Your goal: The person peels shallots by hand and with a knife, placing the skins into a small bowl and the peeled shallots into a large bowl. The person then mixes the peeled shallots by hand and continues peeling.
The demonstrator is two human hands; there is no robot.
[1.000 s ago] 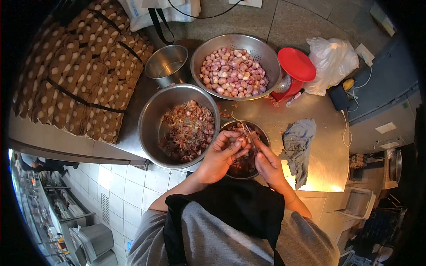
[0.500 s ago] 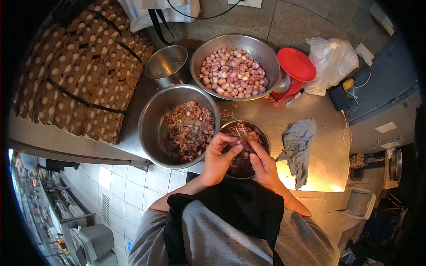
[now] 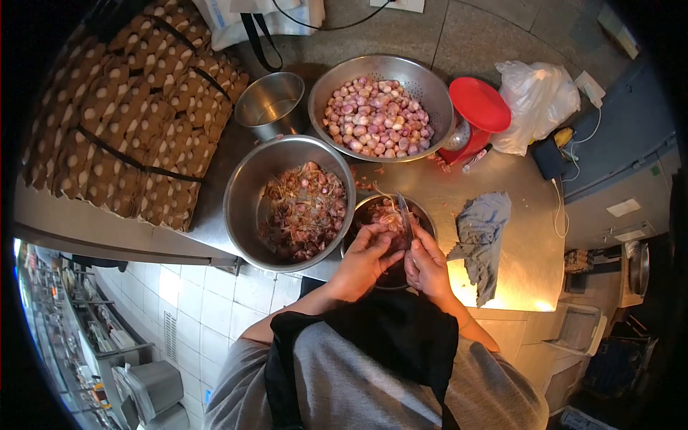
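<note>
My left hand point(image 3: 362, 261) is closed in a pinch over the small bowl point(image 3: 434, 229). A small reddish piece, which looks like a shallot point(image 3: 392, 249), sits at its fingertips, mostly hidden by the fingers. My right hand point(image 3: 428, 269) grips a small knife point(image 3: 405, 215), its blade pointing up and away from me, close beside the left fingertips. Papery shallot skins point(image 3: 388, 213) lie in the small bowl below. To the left, a large metal basin point(image 3: 236, 215) holds unpeeled shallots with dry stalks point(image 3: 304, 208).
Behind the bowls stands a metal colander point(image 3: 437, 86) of peeled pink shallots point(image 3: 376, 118). A metal pot point(image 3: 269, 107), red scale point(image 3: 479, 107), white plastic bag point(image 3: 534, 104) and grey cloth point(image 3: 481, 240) share the steel table point(image 3: 530, 265). Strapped egg trays point(image 3: 129, 115) are stacked at left.
Both hands have drawn slightly down toward me and turned. The knife blade now shows upright between them, and more of the skins in the small bowl are visible.
</note>
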